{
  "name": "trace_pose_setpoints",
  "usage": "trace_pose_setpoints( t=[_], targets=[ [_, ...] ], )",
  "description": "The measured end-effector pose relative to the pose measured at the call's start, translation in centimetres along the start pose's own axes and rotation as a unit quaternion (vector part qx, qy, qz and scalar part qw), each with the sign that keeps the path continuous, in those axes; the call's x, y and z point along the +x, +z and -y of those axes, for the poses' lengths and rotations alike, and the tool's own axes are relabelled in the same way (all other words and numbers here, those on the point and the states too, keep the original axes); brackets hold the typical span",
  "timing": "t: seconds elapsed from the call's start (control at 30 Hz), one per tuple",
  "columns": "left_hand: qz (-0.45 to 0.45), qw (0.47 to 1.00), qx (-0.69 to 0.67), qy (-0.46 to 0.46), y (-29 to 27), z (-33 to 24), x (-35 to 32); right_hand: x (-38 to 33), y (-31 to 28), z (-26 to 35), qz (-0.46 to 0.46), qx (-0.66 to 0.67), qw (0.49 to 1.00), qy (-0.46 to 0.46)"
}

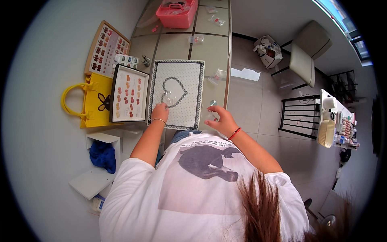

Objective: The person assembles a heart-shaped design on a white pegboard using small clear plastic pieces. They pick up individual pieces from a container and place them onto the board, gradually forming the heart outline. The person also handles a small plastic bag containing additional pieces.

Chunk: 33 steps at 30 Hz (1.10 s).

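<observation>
My left hand point(160, 112) is closed on the edge of a small clear plastic bag point(170, 97). The bag lies over the black lace heart point(175, 86) printed on a white dotted mat point(161, 69) with a lace border. Past the mat's right edge, my right hand point(221, 120) hovers by the table's near edge, thumb and forefinger curved apart. A small teal round piece point(213, 103) sits just beyond its fingertips. Something clear shows faintly between those fingers, too small to make out.
Left of the mat stand a tray of coloured samples point(131, 97), a wooden sample board point(107, 49) and a yellow bag point(92, 101). A pink box point(177, 16) and several small clear packets point(216, 20) lie farther off. A chair point(303, 66) stands right.
</observation>
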<state>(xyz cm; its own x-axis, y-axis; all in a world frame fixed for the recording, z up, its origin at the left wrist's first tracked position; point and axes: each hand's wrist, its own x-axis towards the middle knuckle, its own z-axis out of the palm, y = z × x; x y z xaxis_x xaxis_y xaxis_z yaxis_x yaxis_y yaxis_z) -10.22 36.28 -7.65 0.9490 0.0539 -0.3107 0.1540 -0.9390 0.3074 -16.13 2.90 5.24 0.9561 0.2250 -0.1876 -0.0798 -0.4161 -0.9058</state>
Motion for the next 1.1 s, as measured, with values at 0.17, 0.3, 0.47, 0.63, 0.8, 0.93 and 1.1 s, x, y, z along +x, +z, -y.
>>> trace_pose_setpoints(
  t=[0.17,0.3,0.47,0.63,0.8,0.93,1.1],
  targets=[
    [-0.027,0.996,-0.072,0.044,0.6,0.0,0.2,0.1,-0.3,0.7,0.006,-0.002,1.000,0.011],
    [-0.005,0.968,-0.243,0.061,0.6,-0.4,0.4,0.2,-0.4,1.2,0.019,0.000,0.999,0.034],
    [0.146,0.824,-0.547,-0.034,-2.0,-4.2,-0.6,0.1,-0.2,0.9,0.015,0.004,0.999,0.031],
    [0.210,0.769,-0.603,0.024,-5.7,-8.3,-3.7,-0.1,0.1,0.6,0.002,0.008,1.000,0.008],
    [0.233,0.786,-0.563,0.101,-8.6,-12.0,-5.9,0.0,0.2,1.0,0.008,0.010,1.000,0.002],
    [0.237,0.794,-0.544,0.136,-8.2,-13.0,-6.3,-0.2,0.3,1.1,0.002,0.017,1.000,-0.015],
    [0.175,0.869,-0.420,0.195,-9.6,-14.5,-7.2,-0.4,0.2,1.0,-0.014,0.021,0.999,-0.038]
  ],
)
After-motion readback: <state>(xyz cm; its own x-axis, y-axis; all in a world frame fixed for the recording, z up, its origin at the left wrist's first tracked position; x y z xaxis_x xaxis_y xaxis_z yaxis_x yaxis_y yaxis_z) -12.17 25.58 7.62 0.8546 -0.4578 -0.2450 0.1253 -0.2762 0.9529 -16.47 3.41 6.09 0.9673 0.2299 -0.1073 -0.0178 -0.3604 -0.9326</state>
